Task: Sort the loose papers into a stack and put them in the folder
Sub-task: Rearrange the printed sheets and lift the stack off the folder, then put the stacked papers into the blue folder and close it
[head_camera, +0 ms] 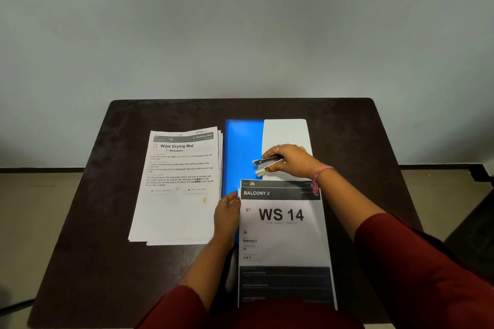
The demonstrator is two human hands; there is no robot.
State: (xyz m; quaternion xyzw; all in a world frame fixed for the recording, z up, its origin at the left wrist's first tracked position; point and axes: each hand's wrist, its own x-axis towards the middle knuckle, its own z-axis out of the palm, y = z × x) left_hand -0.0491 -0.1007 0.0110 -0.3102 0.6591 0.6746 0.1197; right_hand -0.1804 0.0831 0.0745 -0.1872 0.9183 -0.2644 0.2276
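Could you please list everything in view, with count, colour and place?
table: one, dark brown, against a grey wall.
stack: one pile of white printed sheets, table's left half, top sheet headed "Wipe Drying Mat".
folder: one, blue, lying open right of the stack.
blank sheet: one, white, on the folder's far right part.
clip: one, dark with pale ends, over the folder, in the right hand's grip.
WS 14 sheet: one, white with black bands, near edge, over the folder.
left hand: one, at that sheet's left edge.
right hand: one, pink wristband, pinching the clip.
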